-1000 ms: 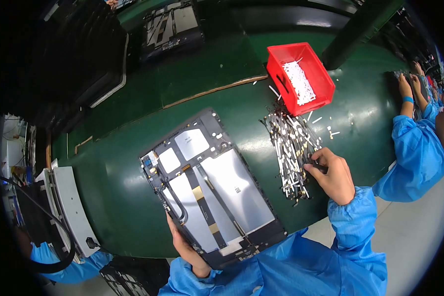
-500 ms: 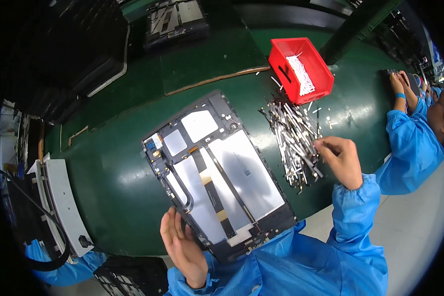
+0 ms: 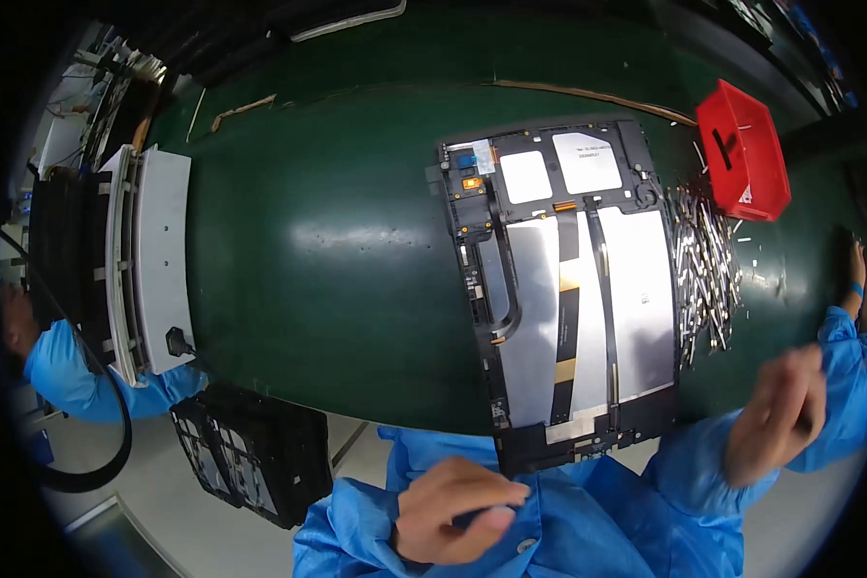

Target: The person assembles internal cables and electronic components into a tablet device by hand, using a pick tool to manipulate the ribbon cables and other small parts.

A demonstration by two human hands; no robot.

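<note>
An opened tablet [image 3: 535, 318] lies face down at the table's near edge, its lower end jutting toward my blue smock. Silver battery panels, a dark ribbon cable [image 3: 568, 332] and small circuit parts show inside it. Just below its lower left corner hovers my left hand [image 3: 458, 511], fingers bent, thumb and forefinger apart, holding nothing. To the right of the tablet, my right hand [image 3: 778, 419] is raised near the table edge; motion blurs its bent fingers, so any small thing in them cannot be made out. A pile of thin silver and black strips [image 3: 705, 275] lies beyond it.
Behind the strips stands a red bin [image 3: 742, 154]. A white panelled unit [image 3: 167, 260] with a black plug is at left, above a stack of opened tablets [image 3: 250, 448]. Another person's blue sleeve [image 3: 843, 371] shows at right, a further one [image 3: 72, 371] at left.
My view has turned leftward. The right hand has left the strip pile and come back toward me. My left hand has moved off the tablet's side to below its near end.
</note>
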